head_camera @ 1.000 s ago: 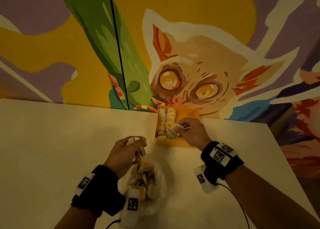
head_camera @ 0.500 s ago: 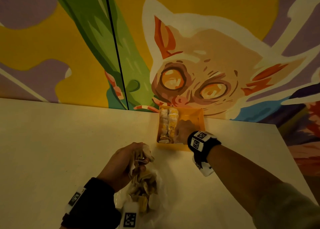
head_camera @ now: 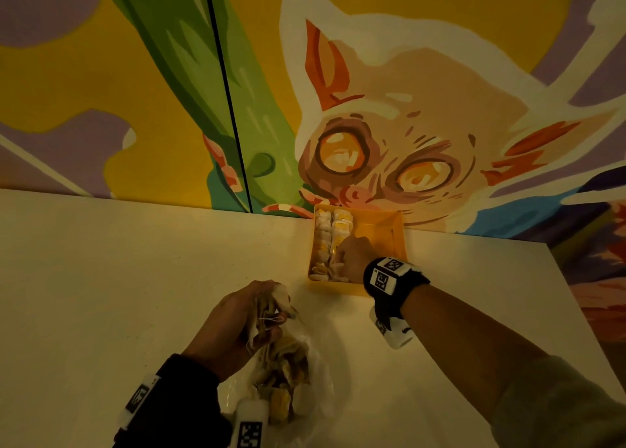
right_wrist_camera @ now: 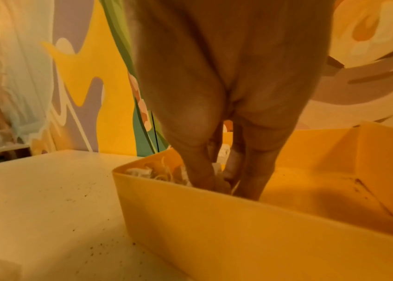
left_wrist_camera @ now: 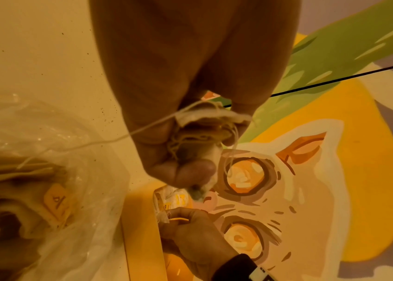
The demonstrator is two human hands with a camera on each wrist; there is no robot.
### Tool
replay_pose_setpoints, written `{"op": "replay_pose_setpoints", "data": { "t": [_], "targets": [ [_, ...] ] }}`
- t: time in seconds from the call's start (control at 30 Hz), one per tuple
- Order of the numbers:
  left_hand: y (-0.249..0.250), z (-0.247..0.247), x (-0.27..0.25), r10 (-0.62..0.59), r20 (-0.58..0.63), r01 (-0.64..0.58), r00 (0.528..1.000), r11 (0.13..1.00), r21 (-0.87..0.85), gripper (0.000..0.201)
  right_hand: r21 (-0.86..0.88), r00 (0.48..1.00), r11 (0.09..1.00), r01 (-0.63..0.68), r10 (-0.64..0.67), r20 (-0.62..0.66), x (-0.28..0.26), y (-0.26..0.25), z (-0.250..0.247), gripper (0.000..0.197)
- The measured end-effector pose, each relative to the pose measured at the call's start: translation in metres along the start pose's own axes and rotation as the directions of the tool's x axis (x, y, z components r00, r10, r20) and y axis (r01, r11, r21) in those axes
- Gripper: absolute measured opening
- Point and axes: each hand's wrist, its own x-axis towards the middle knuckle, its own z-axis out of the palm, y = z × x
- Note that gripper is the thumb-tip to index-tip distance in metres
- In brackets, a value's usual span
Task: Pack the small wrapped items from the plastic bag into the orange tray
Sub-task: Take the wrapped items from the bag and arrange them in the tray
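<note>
two rows of wrapped items (head_camera: pixel 330 244) fill the left side of the orange tray (head_camera: pixel 394 230) against the mural wall; our right hand (head_camera: pixel 354 254) reaches into it, its grip hidden. our left hand (head_camera: pixel 233 322) clutches a stringed bundle (left_wrist_camera: pixel 202 133) above the plastic bag (head_camera: pixel 305 373) on the table (head_camera: pixel 118 278).

Cat mural (head_camera: pixel 389 142) behind white table (head_camera: pixel 135 278)

Right hand (head_camera: pixel 354 256) inside orange tray (head_camera: pixel 394 225); left hand (head_camera: pixel 233 325) grips wrapped items (head_camera: pixel 271 312).
</note>
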Motion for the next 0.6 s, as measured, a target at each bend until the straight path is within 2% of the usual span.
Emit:
{"op": "replay_pose_setpoints", "data": {
  "t": [0.17,0.3,0.43,0.6],
  "targets": [
    [-0.001,0.001,0.000,-0.005,-0.015,0.005,1.000,1.000,0.015,0.026,0.014,1.000,1.000,0.025,-0.025,0.011,0.003,-0.002,0.000,0.014],
    [0.001,0.000,0.000,-0.002,-0.018,0.002,1.000,1.000,0.031,0.026,-0.025,1.000,1.000,-0.013,0.012,-0.018,0.009,-0.001,-0.001,0.021],
    [0.003,0.001,-0.001,-0.012,-0.032,0.013,0.999,0.999,0.035,0.025,-0.082,1.000,0.997,0.003,-0.002,0.016,0.012,0.002,-0.001,0.021],
    [0.002,0.001,-0.004,-0.017,-0.079,0.018,0.997,1.000,0.009,0.026,0.041,1.000,0.999,-0.023,0.023,-0.004,0.012,0.011,0.006,0.028]
  ]
}}
